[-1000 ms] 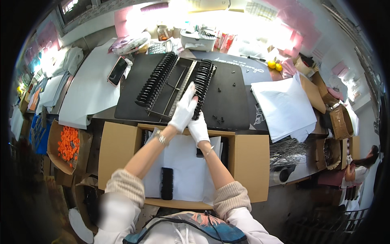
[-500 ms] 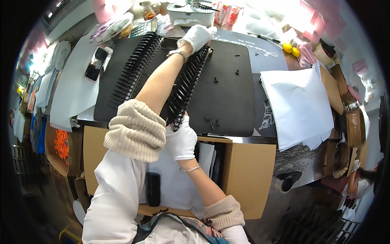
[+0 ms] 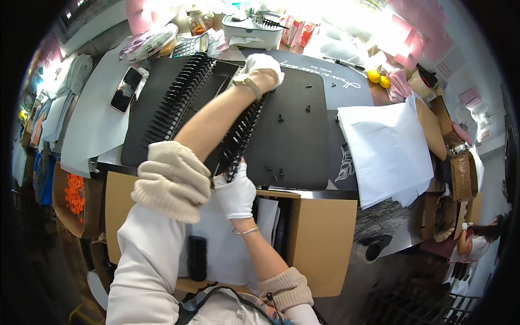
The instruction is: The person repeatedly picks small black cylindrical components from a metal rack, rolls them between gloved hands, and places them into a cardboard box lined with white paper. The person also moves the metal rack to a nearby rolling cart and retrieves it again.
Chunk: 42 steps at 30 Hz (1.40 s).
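Note:
A long black rack with two rows of comb-like teeth lies on a black mat (image 3: 295, 143); its left toothed row (image 3: 183, 92) is plainly visible. My left hand (image 3: 264, 69), in a white glove, reaches across and is closed over the far end of the right toothed row (image 3: 241, 141). At the near end of that row, my right hand (image 3: 236, 193), also gloved in white, is closed around the tip. My left forearm covers part of the space between the rows. Fingertips of both hands are partly hidden. Several small black screws (image 3: 280, 117) are scattered on the mat.
A phone (image 3: 127, 89) lies on white paper at left, and white sheets (image 3: 385, 146) sit at right. Below the table edge stands an open cardboard box (image 3: 323, 246) with a black cylinder (image 3: 197, 257). Another person (image 3: 479, 244) is at far right.
The whole view has shifted slightly. My left hand has turned over the rack's far end, its fingers no longer pointing out to the right. My right hand stays at the near end.

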Motion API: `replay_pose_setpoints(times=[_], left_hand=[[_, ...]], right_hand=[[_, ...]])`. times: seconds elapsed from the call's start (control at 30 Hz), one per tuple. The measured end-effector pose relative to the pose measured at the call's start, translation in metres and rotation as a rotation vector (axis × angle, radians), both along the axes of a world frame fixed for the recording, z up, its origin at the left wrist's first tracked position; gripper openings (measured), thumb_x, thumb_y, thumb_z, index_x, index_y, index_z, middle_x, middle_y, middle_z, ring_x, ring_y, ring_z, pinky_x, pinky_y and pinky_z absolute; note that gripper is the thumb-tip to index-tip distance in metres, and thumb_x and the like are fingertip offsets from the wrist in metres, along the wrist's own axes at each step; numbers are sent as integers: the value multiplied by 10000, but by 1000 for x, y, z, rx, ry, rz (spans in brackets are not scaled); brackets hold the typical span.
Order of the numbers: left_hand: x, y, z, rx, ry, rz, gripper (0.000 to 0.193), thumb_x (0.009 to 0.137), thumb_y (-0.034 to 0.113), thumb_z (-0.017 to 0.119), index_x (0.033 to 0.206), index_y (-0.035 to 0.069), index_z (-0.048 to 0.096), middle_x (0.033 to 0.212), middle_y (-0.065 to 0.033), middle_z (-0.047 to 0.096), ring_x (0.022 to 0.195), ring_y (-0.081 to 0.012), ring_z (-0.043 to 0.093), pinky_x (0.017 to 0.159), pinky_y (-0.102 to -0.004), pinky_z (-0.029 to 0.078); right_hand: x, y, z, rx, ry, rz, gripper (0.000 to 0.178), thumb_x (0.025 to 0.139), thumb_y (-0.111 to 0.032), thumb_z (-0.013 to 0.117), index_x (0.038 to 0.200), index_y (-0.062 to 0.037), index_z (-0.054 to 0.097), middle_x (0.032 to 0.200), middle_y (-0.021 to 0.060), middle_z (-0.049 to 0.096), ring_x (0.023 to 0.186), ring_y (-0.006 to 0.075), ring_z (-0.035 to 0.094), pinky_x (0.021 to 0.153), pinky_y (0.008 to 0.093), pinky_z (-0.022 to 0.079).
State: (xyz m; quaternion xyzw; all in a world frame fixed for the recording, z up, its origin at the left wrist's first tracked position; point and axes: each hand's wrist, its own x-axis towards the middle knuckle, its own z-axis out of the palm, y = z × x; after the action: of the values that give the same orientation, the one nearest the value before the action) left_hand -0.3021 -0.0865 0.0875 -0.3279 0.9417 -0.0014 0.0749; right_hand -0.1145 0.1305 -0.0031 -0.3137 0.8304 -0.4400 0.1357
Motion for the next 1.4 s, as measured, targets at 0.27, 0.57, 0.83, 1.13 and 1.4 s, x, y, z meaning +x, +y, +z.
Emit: replay_pose_setpoints(times=[0.27,0.57,0.83,1.13,1.4], left_hand=[[36,-15,-4,449,186,42,573,986,416,302,1330,36,558,1453,-157,487,1338,-300,476,1113,-394,351],[51,21,-29,270,270,40,550,976,413,325,1135,48,705,1213,-188,662,1146,-349,627,990,-431,461],[62,25,-35,322,350,42,501,948,382,369,1085,55,723,1179,-193,674,1135,-362,635,979,-428,475],[134,76,-24,285,262,30,478,942,440,446,1055,79,737,1115,-184,694,1074,-342,659,928,-417,503],[172,93,-16,296,185,22,428,867,409,539,997,53,739,1028,-204,701,994,-361,679,864,-398,531]], right_hand=[[-2,-1,2,171,-33,3,760,819,-331,653,1421,64,408,730,193,697,664,368,689,658,451,559],[3,-2,7,195,-135,-26,794,829,-362,659,1479,-32,345,908,247,713,849,401,700,795,467,553],[-3,-3,15,213,-248,-20,647,827,-370,689,1344,-37,490,1107,262,681,1050,404,660,906,453,527],[-10,-17,-15,39,-342,-28,477,771,-309,722,1170,-87,582,1083,192,712,1047,370,671,898,432,529],[-22,-35,-41,13,-278,-15,407,763,-222,773,1105,-36,656,1038,144,731,979,266,701,841,369,537]])
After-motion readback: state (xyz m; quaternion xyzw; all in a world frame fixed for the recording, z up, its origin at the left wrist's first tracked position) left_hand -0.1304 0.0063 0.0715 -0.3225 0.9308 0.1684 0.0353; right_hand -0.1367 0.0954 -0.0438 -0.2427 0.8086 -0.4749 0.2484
